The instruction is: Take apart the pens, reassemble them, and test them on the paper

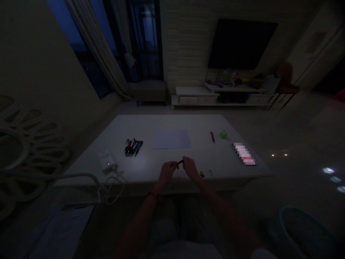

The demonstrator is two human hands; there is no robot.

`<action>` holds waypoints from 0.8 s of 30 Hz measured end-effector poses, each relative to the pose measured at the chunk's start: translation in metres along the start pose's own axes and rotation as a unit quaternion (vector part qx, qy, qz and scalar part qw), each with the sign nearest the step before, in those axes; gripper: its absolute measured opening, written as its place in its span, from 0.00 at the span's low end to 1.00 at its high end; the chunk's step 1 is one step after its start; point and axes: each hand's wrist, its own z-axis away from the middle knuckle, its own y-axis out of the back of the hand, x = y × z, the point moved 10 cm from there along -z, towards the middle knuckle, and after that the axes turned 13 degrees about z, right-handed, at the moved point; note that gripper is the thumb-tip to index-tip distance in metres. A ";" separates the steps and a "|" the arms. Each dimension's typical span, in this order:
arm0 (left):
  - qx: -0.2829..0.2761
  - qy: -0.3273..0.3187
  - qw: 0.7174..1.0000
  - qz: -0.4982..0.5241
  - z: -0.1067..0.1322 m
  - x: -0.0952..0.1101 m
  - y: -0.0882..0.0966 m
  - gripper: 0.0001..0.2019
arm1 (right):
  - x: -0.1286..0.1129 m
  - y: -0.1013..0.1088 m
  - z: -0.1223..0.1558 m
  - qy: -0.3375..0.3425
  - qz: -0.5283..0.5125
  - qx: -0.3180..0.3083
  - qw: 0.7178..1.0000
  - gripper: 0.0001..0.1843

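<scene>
The room is dim. My left hand (167, 172) and my right hand (190, 167) meet over the near edge of a white low table (151, 122). Both pinch the two ends of a small dark pen (179, 163) held level between them. A sheet of paper (171, 139) lies flat beyond the hands. To the left of the paper lies a row of several pens (133, 147). A single red and dark pen (212, 136) lies to the right, next to a small green object (223, 135).
A white charger box (107, 161) with a lit dot and its cable (107, 187) sits at the table's left front. A pink and white pack (244, 153) lies at the right. Small bits (202, 174) rest by my right hand. TV stand (215, 95) behind; teal bin (304, 230) at lower right.
</scene>
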 end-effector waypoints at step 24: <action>0.070 -0.077 0.975 -0.196 -0.010 -0.016 -0.004 0.08 | 0.037 -0.019 -0.028 -0.025 -0.053 -0.154 0.986 0.17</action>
